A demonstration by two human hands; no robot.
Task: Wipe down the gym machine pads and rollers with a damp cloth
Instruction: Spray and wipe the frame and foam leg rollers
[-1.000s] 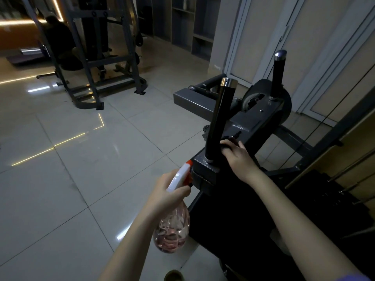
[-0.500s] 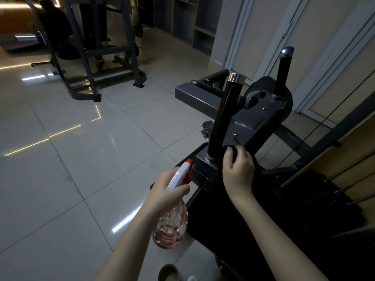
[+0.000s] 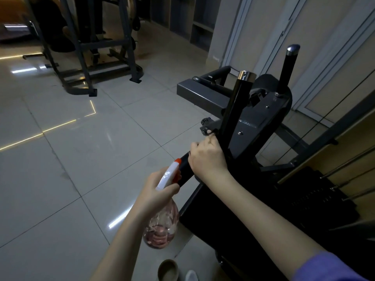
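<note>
Label (image 3: 246,124) on gym machine (image 3: 263,116): too blurred to read. Machine dark grey, right of centre; black handle (image 3: 233,110), chrome cap. Right hand (image 3: 207,159) fingers (image 3: 211,139) curl round handle base (cloth not discernible). Left hand (image 3: 156,195) grips pink spray bottle (image 3: 162,226), near.

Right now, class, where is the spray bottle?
Head view, lower centre: the left hand grips the spray bottle, its red nozzle beside the right hand, which grips the black post low down.

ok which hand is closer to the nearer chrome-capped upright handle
Right. The right hand is up against the base of the handle; the left hand is lower and to the left, apart from it, gripping the spray bottle.
</note>
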